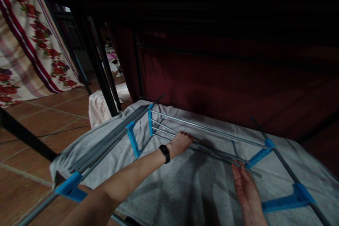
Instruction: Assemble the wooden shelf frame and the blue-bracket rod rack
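Observation:
A frame of grey metal tubes joined by blue plastic brackets (131,138) lies on a grey blanket (169,187). My left hand (181,144), with a black band on the wrist, is wrapped over several thin metal rods (202,149) at the middle of the frame. These rods reach leftward to the far-left blue bracket (150,122). With its palm turned up, my right hand (245,183) holds the right part of the rods at its fingertips, close to another blue bracket (259,157). A bundle of grey rods (111,136) lies along the left side.
Black metal posts (95,56) and a dark overhead structure (185,3) surround the blanket. A dark red cloth (212,84) hangs behind. A floral cloth (39,42) hangs at left above the tiled floor (23,123), where a dark cable runs.

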A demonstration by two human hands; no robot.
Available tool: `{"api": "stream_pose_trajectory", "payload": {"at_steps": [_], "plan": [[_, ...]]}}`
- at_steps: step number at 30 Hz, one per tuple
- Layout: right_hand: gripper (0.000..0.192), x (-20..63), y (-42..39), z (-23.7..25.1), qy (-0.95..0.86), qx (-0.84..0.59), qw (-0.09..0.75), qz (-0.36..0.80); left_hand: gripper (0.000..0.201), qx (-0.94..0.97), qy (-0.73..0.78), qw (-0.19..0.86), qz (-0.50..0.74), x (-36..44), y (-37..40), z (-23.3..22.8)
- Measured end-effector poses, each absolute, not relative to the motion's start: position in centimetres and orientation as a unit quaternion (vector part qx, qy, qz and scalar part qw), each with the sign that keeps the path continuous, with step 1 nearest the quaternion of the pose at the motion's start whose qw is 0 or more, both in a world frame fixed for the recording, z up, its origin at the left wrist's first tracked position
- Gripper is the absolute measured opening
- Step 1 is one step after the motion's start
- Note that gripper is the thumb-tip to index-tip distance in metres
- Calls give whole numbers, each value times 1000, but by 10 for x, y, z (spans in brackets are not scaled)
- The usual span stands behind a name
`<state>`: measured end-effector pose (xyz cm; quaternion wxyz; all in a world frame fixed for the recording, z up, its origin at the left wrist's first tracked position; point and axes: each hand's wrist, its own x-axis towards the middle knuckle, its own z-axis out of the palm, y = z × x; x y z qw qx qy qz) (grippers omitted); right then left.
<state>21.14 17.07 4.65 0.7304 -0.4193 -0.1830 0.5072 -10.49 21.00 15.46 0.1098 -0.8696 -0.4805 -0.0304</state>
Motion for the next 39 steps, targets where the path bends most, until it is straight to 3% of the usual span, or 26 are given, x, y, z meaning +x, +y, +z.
{"api": "stream_pose_trajectory", "payload": {"at_steps": [8, 13, 20, 27, 39], "plan": [[18, 199, 186, 64, -176, -410, 763, 467, 37, -866, -492, 85, -34, -105, 211, 167], [33, 182, 187, 86, -193, -384, 761, 486, 34, -885, -446, 69, -115, -96, 215, 171], [35, 171, 201, 89, -177, -365, 771, 490, 33, -886, -374, -103, -255, -14, 235, 177], [24, 170, 211, 87, -207, -357, 771, 485, 25, -899, -368, -184, -149, 89, 265, 175], [27, 167, 234, 83, -256, -412, 765, 423, 24, -911, -383, -134, -74, 143, 275, 173]]}}
